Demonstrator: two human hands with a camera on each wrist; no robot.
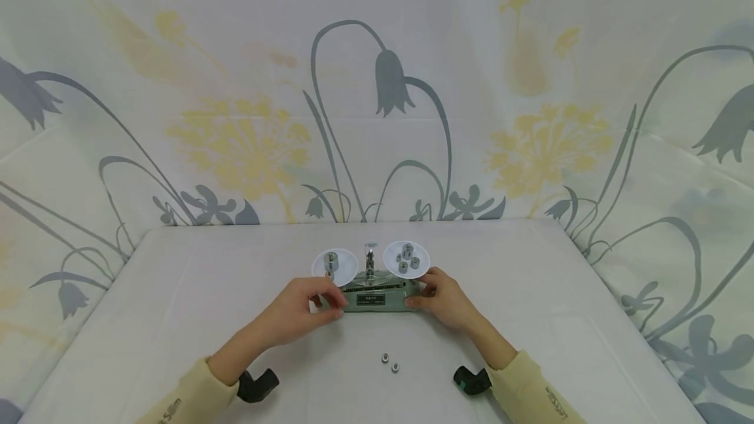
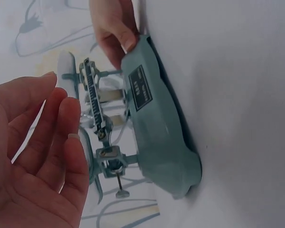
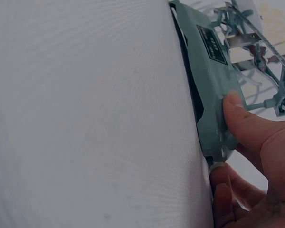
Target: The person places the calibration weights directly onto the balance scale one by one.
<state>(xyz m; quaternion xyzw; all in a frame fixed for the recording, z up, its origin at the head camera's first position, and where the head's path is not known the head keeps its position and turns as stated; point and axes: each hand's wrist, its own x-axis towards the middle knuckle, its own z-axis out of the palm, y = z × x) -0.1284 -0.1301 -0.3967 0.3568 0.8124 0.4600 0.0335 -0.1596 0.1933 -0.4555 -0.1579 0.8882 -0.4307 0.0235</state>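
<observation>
A green balance scale [image 1: 353,303] with two white pans stands on the white table. On its left pan [image 1: 349,268] sits a metal weight [image 1: 331,259]; its right pan [image 1: 423,254] carries several metal weights [image 1: 408,250] of different sizes. My right hand [image 1: 446,300] grips the right end of the base, the thumb [image 3: 242,111] on the front face and the other fingers around the end, low by the tabletop. Beside the left end is my left hand [image 2: 42,152], its fingers loosely bent with nothing between them, apart from the base in the left wrist view.
Two small metal weights [image 1: 385,358] lie on the table in front of the scale. Black curved pieces show beside the left sleeve [image 1: 197,388] and the right sleeve [image 1: 527,385]. A flower-patterned cloth [image 1: 353,149] hangs behind the table.
</observation>
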